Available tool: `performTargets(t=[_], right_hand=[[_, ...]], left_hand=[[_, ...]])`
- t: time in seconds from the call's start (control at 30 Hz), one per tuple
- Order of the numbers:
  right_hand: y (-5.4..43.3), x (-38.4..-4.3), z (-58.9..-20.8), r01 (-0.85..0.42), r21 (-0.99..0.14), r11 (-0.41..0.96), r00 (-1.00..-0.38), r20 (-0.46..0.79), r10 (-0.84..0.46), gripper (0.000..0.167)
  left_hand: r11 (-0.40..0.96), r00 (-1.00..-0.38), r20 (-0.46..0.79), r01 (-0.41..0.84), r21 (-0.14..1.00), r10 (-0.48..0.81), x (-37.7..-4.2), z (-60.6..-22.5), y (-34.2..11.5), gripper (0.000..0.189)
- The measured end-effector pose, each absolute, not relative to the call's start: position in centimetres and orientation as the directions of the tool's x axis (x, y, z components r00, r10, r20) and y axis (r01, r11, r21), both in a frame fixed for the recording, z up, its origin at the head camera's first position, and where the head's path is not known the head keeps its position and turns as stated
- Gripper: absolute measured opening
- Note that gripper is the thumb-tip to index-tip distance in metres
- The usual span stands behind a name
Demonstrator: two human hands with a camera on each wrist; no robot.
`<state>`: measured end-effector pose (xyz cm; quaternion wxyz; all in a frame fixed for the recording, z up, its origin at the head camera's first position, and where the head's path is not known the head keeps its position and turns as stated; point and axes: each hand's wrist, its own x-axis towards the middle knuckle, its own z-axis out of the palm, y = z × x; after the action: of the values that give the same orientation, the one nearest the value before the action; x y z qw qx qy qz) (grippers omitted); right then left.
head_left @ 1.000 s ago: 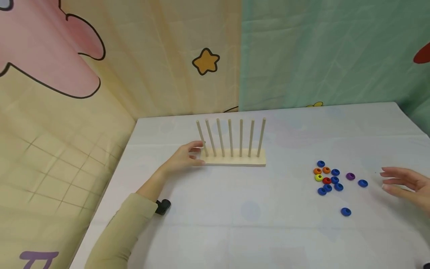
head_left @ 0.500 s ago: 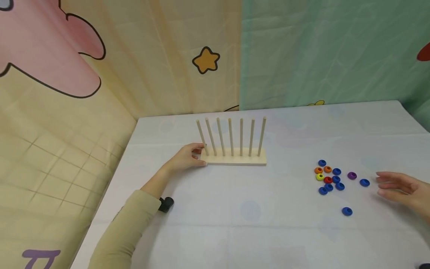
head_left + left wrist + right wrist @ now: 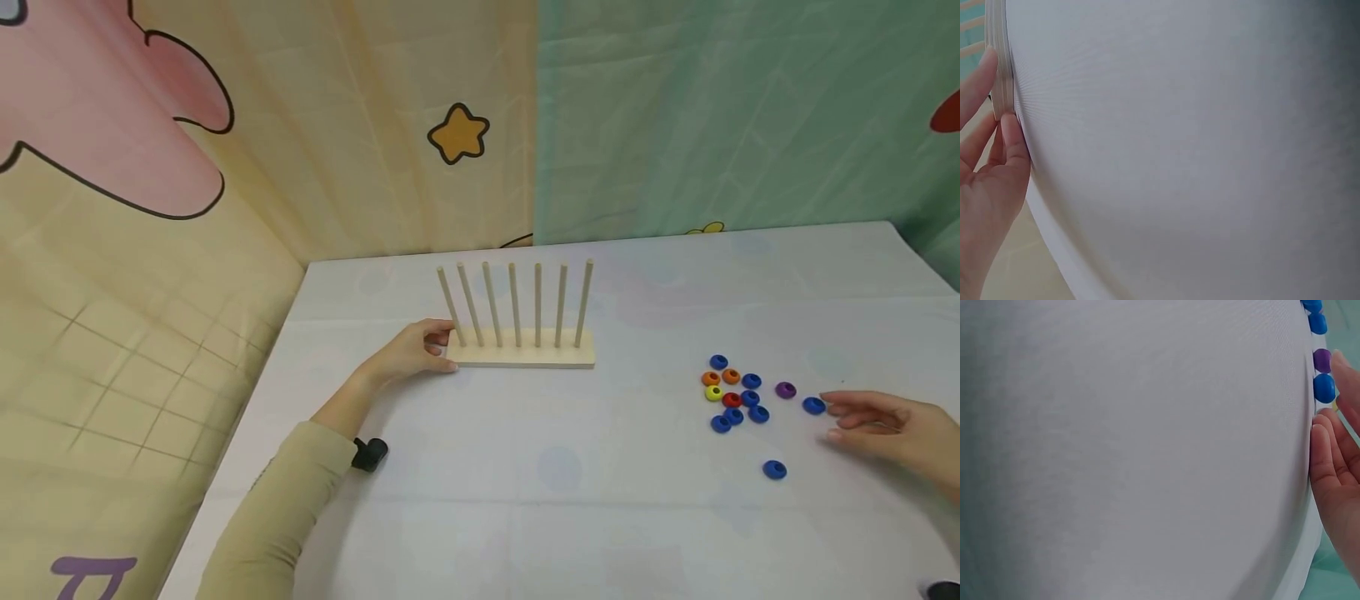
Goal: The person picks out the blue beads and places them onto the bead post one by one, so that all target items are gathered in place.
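A pale wooden peg rack (image 3: pixel 525 357) with a row of several bare upright pegs stands on the white-covered table. Its left end is gripped by my left hand (image 3: pixel 411 352), thumb at the front edge and fingers behind; the left wrist view shows fingers on the wooden base (image 3: pixel 1001 75). Over on the right, my right hand (image 3: pixel 896 423) reaches in with loosely bent fingers, holding nothing. Its fingertips are beside a blue bead (image 3: pixel 813 406); whether they touch it I cannot tell. A purple bead (image 3: pixel 785 390) lies just left of that one.
Several blue beads lie in a loose group with two orange beads (image 3: pixel 731 377), a yellow bead (image 3: pixel 714 393) and a red bead (image 3: pixel 732 400). One blue bead (image 3: pixel 775 470) sits apart, nearer the front. Printed curtains (image 3: pixel 375 125) hang behind the table.
My right hand has moved left, up to the nearest blue bead. My left hand has closed more firmly on the rack's end; the rack has hardly moved.
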<state>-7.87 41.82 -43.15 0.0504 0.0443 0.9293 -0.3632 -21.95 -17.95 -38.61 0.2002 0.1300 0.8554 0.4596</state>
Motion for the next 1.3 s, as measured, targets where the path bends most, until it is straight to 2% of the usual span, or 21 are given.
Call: performTargets(t=[0.17,0.27,0.43,0.8,1.3], right_hand=[[41.2,-8.0,-42.9,0.166,-0.614,0.772,-0.984,-0.151,0.092,0.059],[40.9,-8.1,-42.8,0.162,-0.617,0.77,-0.986,-0.14,0.095,0.063],[40.7,-8.4,-42.8,0.156,-0.623,0.767,-0.987,-0.12,0.104,0.052],[40.1,-8.9,-42.8,0.165,-0.553,0.817,-0.986,-0.12,0.118,0.062],[38.7,-10.2,-40.3,0.118,-0.556,0.823,-0.991,-0.112,0.067,0.058]], left_hand=[[0.539,-0.882,-0.235,0.025,0.842,0.408,-22.2,-38.7,-18.1,0.075],[0.541,-0.882,-0.237,0.023,0.84,0.406,-22.3,-38.8,-18.1,0.075],[0.541,-0.882,-0.245,0.013,0.841,0.403,-22.3,-38.9,-18.0,0.075],[0.537,-0.879,-0.242,0.018,0.844,0.41,-22.1,-38.9,-18.0,0.074],[0.54,-0.884,-0.239,0.019,0.841,0.402,-22.1,-38.6,-18.0,0.072]])
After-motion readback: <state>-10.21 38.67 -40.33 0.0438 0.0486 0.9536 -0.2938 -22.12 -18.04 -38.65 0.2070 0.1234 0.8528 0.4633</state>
